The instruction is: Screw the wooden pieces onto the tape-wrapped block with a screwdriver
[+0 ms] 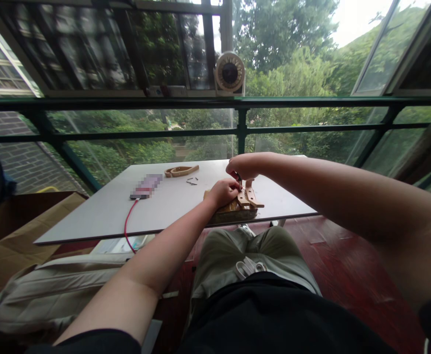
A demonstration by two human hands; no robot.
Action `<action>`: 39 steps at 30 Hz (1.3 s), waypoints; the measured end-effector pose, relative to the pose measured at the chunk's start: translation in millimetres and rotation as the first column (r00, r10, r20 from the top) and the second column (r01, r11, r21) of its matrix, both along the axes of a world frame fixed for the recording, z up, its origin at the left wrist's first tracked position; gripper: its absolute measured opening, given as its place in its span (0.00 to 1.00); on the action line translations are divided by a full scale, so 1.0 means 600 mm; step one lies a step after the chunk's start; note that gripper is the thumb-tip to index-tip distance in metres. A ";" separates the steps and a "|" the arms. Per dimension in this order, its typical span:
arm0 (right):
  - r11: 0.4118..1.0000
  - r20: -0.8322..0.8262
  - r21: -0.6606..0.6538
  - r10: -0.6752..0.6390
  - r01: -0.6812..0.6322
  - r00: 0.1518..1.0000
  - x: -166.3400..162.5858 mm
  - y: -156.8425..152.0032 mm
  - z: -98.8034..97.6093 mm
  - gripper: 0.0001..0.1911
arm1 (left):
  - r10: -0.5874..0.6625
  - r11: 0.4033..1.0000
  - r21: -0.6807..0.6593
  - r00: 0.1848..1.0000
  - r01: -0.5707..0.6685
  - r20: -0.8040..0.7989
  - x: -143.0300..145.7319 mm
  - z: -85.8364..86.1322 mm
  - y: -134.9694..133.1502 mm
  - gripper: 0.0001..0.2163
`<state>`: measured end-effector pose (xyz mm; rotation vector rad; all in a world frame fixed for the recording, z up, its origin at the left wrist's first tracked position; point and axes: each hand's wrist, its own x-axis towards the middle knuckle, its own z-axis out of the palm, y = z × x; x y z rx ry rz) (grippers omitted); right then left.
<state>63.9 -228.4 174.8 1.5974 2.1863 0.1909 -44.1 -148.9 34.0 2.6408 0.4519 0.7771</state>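
Box (12, 228): cardboard, well off to the left of the left hand (220, 192), low down.
Bag (60, 290): pale, on the near side of the box, also far left of that hand.
Table (97, 216): white top, runs under and beyond both hands.
Cable (127, 223): red, left of the left hand, drops over the near edge.
Device (146, 187): blurred out, at the cable's upper end, left of the left hand and well apart from it.
Loop (181, 171): curved pale wood, beyond the left hand and to its left, lying on the table.
Bits (191, 182): few, dark, slim, between loop and left hand; too small for me to identify.
Left hand: over the block (235, 215), fingers bent and close together beside the wood parts (252, 194); can't tell from here if they're clamped on anything.
Block: brown, under the left hand, by the table's near edge.
Tool (239, 176): dark, slim, points down from the right hand (243, 165) toward the left fingertips; tip contact unclear.
Right hand: above and beyond the left, wrist bent, fingers closed on the tool.
Wood parts: pale, holed, on the block, just right of the left fingertips, below the right hand; one end pokes out past the block's right side.
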 end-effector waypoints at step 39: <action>0.966 -0.165 -0.011 -0.257 0.258 0.952 0.015 -0.013 0.000 0.24 | 0.031 0.999 -0.037 0.999 -0.031 -0.011 -0.002 0.004 -0.007 0.10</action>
